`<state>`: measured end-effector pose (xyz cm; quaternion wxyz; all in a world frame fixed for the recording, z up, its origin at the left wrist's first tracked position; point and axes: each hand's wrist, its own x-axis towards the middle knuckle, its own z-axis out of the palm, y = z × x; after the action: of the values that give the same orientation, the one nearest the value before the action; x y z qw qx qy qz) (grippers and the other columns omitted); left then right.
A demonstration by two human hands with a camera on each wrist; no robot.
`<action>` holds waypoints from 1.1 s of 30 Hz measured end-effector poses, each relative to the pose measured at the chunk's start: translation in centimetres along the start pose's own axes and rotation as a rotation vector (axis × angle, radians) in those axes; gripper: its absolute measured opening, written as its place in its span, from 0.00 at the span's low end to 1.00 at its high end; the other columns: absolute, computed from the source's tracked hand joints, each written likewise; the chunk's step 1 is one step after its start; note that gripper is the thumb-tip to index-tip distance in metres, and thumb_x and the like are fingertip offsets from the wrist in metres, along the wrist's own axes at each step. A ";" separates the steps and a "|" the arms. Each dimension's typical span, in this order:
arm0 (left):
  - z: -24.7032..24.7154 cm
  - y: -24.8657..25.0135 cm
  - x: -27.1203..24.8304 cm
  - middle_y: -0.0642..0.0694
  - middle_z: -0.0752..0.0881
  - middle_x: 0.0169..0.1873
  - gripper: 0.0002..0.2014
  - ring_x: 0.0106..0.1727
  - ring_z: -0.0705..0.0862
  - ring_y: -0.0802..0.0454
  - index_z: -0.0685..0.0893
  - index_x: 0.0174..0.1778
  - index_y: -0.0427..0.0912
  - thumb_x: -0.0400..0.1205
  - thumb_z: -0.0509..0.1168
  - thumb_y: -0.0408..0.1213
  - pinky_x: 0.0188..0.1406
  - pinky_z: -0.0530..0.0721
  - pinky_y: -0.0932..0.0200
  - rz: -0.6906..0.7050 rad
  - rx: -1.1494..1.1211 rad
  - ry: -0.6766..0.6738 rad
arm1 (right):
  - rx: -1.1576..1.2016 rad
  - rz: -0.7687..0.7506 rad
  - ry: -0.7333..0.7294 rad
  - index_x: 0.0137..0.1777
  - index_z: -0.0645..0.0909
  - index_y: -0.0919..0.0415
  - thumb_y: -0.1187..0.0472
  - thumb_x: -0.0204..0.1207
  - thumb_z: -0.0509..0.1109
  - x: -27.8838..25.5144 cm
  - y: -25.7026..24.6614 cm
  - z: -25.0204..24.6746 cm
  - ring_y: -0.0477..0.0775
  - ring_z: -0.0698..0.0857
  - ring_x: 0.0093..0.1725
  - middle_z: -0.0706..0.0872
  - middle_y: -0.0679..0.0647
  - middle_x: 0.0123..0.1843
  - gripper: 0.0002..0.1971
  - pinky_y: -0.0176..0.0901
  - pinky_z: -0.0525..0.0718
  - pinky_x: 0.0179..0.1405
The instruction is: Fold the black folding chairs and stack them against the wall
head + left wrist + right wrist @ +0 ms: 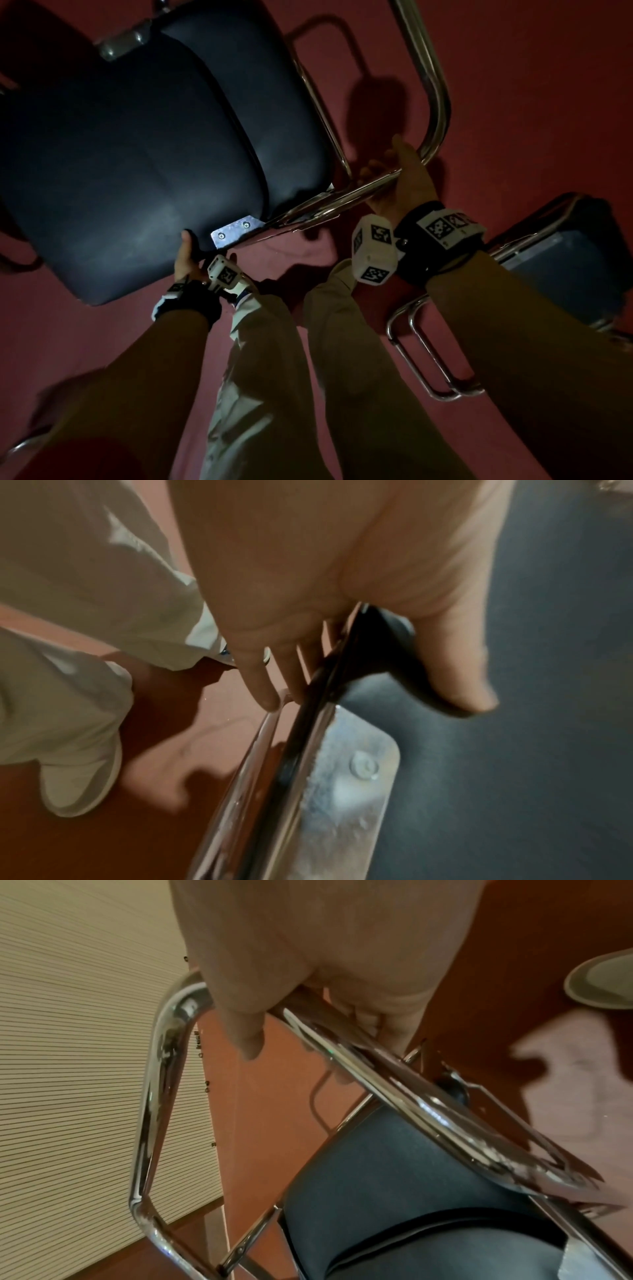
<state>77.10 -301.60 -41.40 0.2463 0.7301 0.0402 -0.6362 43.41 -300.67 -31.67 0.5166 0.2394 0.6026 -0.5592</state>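
Two black folding chairs are in view over a red floor [513,68]. Nearest chair [130,154] is held up in front of me, its padded panels facing up. My left hand [186,260] pinches the lower edge of its black cushion [514,750], thumb on the face and fingers behind, just beside a metal bracket [349,785]. My right hand [402,174] is curled round the chrome tube [394,1085] of its frame, near the bend. Second chair [561,267] lies on the floor under my right forearm. A ribbed wall panel [75,1042] stands beyond the frame.
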 end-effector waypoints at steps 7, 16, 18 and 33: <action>-0.2 0.2 0.4 0.46 0.87 0.67 0.30 0.69 0.85 0.44 0.85 0.68 0.50 0.73 0.73 0.61 0.69 0.80 0.41 0.049 -0.286 -0.081 | -0.004 -0.044 0.024 0.51 0.79 0.63 0.62 0.79 0.67 0.4 0.2 0.5 0.53 0.84 0.30 0.84 0.55 0.33 0.05 0.43 0.84 0.32; 0.6 1.1 -1.0 0.45 0.83 0.72 0.37 0.72 0.81 0.43 0.77 0.79 0.50 0.75 0.68 0.61 0.64 0.80 0.44 0.045 -0.341 -0.172 | 0.060 -0.179 0.012 0.42 0.80 0.62 0.74 0.77 0.64 0.1 -0.9 1.1 0.54 0.82 0.28 0.81 0.57 0.30 0.08 0.48 0.86 0.35; 0.9 1.2 -1.8 0.44 0.83 0.72 0.37 0.72 0.81 0.42 0.77 0.79 0.49 0.74 0.69 0.61 0.63 0.81 0.44 0.048 -0.333 -0.165 | 0.062 -0.222 0.034 0.43 0.80 0.62 0.75 0.76 0.65 0.2 -1.6 1.5 0.53 0.83 0.26 0.82 0.58 0.31 0.08 0.48 0.85 0.35; 7.6 8.2 -8.9 0.50 0.89 0.64 0.35 0.70 0.84 0.49 0.85 0.71 0.52 0.67 0.81 0.56 0.67 0.79 0.49 0.247 0.027 -0.250 | 0.091 -0.174 0.155 0.40 0.77 0.67 0.68 0.81 0.62 0.9 -7.5 -2.7 0.54 0.80 0.28 0.80 0.58 0.32 0.08 0.36 0.82 0.26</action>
<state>71.55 -309.64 -30.96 0.3157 0.6481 -0.0893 -0.6873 35.68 -300.39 -29.70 0.4066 0.2519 0.6332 -0.6085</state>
